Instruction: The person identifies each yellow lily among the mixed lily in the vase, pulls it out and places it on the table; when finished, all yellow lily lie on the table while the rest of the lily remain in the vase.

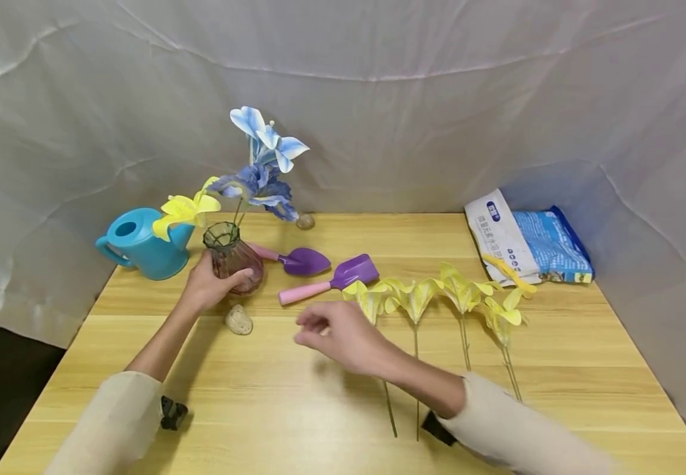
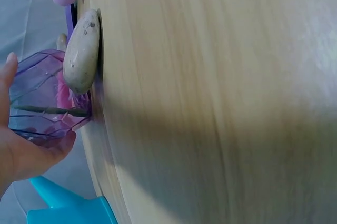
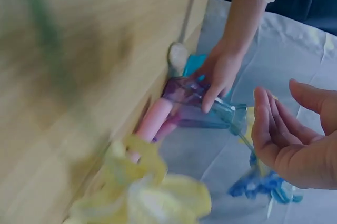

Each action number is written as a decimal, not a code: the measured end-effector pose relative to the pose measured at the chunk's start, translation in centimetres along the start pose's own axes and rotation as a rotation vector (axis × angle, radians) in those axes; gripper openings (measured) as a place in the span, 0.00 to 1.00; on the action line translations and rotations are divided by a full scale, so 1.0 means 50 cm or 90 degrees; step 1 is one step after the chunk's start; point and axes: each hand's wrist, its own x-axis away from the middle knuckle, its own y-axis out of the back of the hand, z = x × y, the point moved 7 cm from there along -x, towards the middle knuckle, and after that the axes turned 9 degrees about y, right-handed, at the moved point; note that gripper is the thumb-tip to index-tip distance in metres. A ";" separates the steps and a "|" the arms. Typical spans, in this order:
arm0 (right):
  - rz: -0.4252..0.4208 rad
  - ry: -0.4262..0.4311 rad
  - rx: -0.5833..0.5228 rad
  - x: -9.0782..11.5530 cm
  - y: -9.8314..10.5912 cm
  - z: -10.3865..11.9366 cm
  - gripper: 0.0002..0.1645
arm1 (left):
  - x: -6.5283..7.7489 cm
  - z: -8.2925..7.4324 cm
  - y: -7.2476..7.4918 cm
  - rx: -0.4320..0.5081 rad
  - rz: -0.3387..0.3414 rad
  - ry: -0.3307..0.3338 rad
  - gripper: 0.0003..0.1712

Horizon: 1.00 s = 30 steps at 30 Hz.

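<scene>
My left hand (image 1: 209, 284) grips a purple-and-green glass vase (image 1: 243, 264) low on its side, thumb across the front. A yellow lily (image 1: 185, 212), a blue iris (image 1: 260, 185) and a light blue lily (image 1: 268, 138) stand in it. In the left wrist view the vase (image 2: 39, 84) shows a green stem inside. My right hand (image 1: 343, 336) hovers over the table with fingers loosely bent and nothing in them; in the right wrist view a gap shows between thumb and fingers. Several yellow lilies (image 1: 415, 300) lie in a row beside and beneath the right forearm.
A blue watering can (image 1: 155, 247) stands left of the vase. A purple trowel (image 1: 306, 262) and a purple shovel (image 1: 355, 270) with pink handles lie to its right. Stones (image 1: 239, 320) lie near it. At the back right, a yellow tool (image 1: 509, 274) lies against a white-and-blue packet (image 1: 500, 231).
</scene>
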 end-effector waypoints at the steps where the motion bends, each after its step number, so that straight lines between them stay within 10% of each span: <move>1: -0.010 0.014 -0.011 -0.021 -0.006 0.006 0.11 | 0.000 0.000 -0.002 0.002 -0.001 0.000 0.53; 9: -0.149 0.003 -0.086 -0.196 -0.027 0.006 0.15 | -0.007 -0.006 -0.021 0.003 0.024 -0.010 0.45; 15: -0.227 -0.038 0.003 -0.304 -0.038 -0.004 0.13 | -0.010 -0.008 -0.017 -0.001 0.033 -0.032 0.47; 30: -0.200 -0.099 0.279 -0.401 -0.076 -0.010 0.10 | -0.003 0.003 -0.004 0.023 0.000 -0.032 0.43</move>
